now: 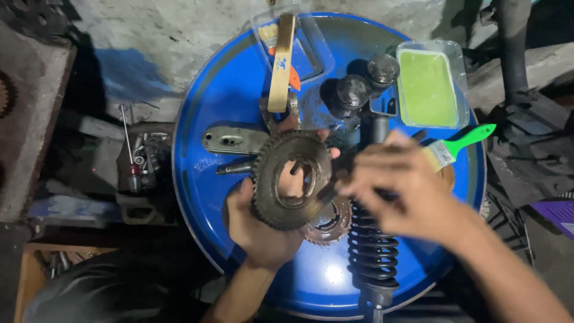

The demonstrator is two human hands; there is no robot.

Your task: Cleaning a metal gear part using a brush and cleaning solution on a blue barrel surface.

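Observation:
My left hand [263, 224] holds a large greasy gear wheel [292, 179] upright over a blue drum top [227, 96], fingers through its centre hole. My right hand [397, 188] is blurred beside the gear's right edge, fingers curled at the rim; whether it grips anything I cannot tell. Under the gear lies a smaller toothed gear [330, 227]. A black coil spring shock absorber [372, 251] lies below my right hand.
On the drum: a clear tub of green paste [427, 87], a green-handled paintbrush [463, 143], two dark pistons [366, 84], a wooden-handled tool [281, 63], a flat metal plate [234, 140]. Tools and scrap [140, 164] lie on the floor at left.

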